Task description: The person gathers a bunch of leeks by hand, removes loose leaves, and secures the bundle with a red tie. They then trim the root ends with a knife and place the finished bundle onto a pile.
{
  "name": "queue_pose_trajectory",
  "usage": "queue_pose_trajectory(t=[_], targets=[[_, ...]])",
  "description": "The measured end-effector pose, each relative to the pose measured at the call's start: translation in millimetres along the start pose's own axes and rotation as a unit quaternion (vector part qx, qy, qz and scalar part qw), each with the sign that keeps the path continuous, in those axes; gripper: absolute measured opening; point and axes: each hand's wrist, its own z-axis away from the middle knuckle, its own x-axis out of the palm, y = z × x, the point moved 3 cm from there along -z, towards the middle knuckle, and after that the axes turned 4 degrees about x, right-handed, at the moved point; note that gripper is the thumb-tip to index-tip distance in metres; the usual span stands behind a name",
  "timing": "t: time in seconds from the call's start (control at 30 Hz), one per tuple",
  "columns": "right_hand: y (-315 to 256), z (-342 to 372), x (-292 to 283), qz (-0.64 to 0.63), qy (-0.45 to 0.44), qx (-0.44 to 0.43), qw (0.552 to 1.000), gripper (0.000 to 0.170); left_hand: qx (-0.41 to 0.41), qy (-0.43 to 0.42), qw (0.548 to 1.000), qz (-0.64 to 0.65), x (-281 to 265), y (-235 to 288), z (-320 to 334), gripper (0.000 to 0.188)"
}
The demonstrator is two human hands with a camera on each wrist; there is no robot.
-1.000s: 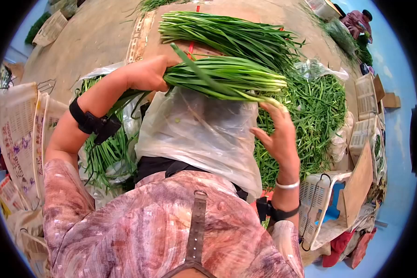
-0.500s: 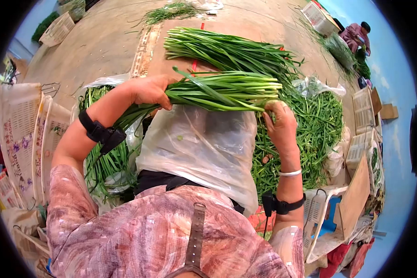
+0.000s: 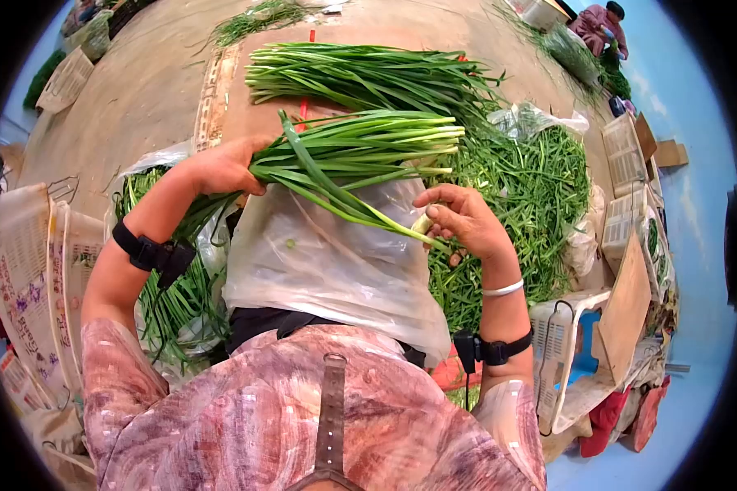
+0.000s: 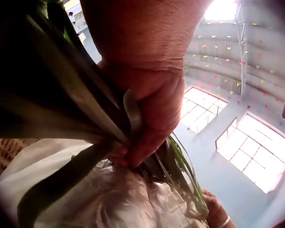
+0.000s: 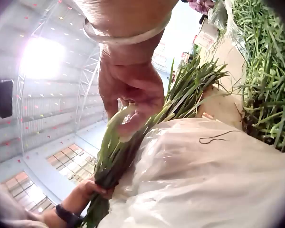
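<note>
Left hand point(image 3: 228, 166): gripping the leafy end of a bunch of garlic chives point(image 3: 360, 147), fingers curling round it. Right hand point(image 3: 468, 222): pinching the pale base of a few stalks point(image 3: 385, 219) that are angling away from the bunch's lower edge. The bunch is hanging sideways above the translucent plastic sheet point(image 3: 319, 262) covering the lap, its pale ends pointing right. One broad leaf point(image 3: 301, 151) is crossing over its front.

Surroundings: a second bunch point(image 3: 368, 78) is lying just beyond, crossing over a red strip point(image 3: 305, 108). Loose greens point(image 3: 520, 213) are heaping up to the right, behind and beside the right hand; more long leaves point(image 3: 180, 315) are spilling below the left forearm. A white plastic crate point(image 3: 552, 372) is standing near the right elbow, a brown panel point(image 3: 626, 315) leaning against it and something blue point(image 3: 581, 364) showing inside. Another person point(image 3: 599, 33) is crouching far off, upper right.

Obstruction: in the left wrist view, dark leaves are masking part of the grip.

Writing: pale upright crates point(image 3: 20, 278) at left are bearing printed characters running sideways, too blurred to read.
</note>
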Motion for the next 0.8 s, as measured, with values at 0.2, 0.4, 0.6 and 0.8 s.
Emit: queue_pose_trajectory(t=[0.2, 0.4, 0.6, 0.8], targets=[[-7.2, -0.2, 14.2, 0.008, -0.092, 0.070, 0.993, 0.024, 0.030, 0.009, 0.998, -0.053, 4.7, 13.5, 3.5, 0.060], [5.4, -0.5, 10.9, 0.065, 0.029, 0.021, 0.997, 0.013, 0.108, 0.048, 0.972, -0.202, 9.9, 8.7, 3.7, 0.049], [-25.1, 32.7, 22.2, 0.451, 0.250, -0.176, 0.838, 0.020, 0.098, 0.113, 0.902, -0.404, 17.8, 31.8, 18.1, 0.038], [-61.6, 5.5, 90.3, 0.495, 0.202, -0.293, 0.792, 0.116, 0.058, 0.110, 0.852, -0.508, 25.1, 66.5, 25.3, 0.039]])
